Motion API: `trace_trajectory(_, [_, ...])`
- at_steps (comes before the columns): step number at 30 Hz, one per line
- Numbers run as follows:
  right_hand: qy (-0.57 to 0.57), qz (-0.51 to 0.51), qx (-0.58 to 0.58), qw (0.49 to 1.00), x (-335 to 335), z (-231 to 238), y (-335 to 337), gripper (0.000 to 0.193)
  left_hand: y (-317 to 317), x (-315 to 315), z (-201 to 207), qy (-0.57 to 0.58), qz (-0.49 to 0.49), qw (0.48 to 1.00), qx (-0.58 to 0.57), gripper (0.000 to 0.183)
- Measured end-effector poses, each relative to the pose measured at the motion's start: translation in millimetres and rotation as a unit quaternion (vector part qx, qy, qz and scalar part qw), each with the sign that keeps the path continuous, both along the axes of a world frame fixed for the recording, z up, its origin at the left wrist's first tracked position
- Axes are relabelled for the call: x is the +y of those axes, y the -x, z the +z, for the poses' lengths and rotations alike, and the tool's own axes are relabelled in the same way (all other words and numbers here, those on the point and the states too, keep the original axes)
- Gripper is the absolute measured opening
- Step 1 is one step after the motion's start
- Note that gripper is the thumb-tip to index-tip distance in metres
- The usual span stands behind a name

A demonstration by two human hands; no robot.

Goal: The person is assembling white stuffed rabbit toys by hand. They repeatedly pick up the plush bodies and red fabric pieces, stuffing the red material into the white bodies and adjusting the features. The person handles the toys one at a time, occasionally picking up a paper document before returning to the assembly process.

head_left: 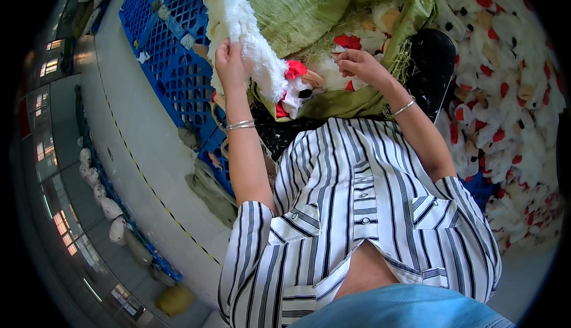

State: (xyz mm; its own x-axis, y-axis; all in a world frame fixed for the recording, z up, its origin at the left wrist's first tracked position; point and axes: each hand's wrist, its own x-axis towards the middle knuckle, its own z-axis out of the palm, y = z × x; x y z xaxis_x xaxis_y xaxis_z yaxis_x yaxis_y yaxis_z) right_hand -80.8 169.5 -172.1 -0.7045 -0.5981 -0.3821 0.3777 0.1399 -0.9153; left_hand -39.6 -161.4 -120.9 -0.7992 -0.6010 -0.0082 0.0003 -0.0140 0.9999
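A long piece of white plush (235, 9), perhaps the skin of a soft toy, hangs in front of me and runs down to my lap. Its lower end carries red patches, a tan part and a black spot. My left hand (231, 66) is closed on the edge of this plush, thumb against fingers. To the right, my right hand (364, 67) is held in a pinch above an open green woven sack (297, 12). Whatever lies between its fingertips is too small to name. More white, red and tan plush pieces (348, 42) lie in the sack's mouth.
Blue plastic pallets (169, 42) stand on the left, beside a pale floor (128, 119) with a striped line. A big heap of white and red plush pieces (493, 90) fills the right side. Frayed green strands hang at the sack's edge, near my black-clad knee (434, 60).
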Motion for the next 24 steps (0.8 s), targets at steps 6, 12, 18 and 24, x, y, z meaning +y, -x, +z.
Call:
trace_trajectory(6, [-0.019,0.038,0.034,0.999,-12.8,-6.4,4.6,0.021,-18.9,-13.9,-16.8,0.155,-0.028,0.98,-0.124,0.056])
trace_trajectory(12, [-0.004,0.058,0.028,0.998,-17.8,-16.8,-2.2,0.023,2.9,-16.9,6.6,0.298,-0.005,0.941,-0.16,0.026])
trace_trajectory(18, [-0.039,0.131,0.09,0.986,-32.6,-2.5,-15.4,0.027,47.4,91.9,66.7,0.3,-0.181,0.934,-0.066,0.023])
trace_trajectory(24, [-0.056,0.202,0.099,0.973,-23.1,3.6,-28.2,0.027,26.4,103.8,70.3,0.181,-0.322,0.929,-0.018,0.024])
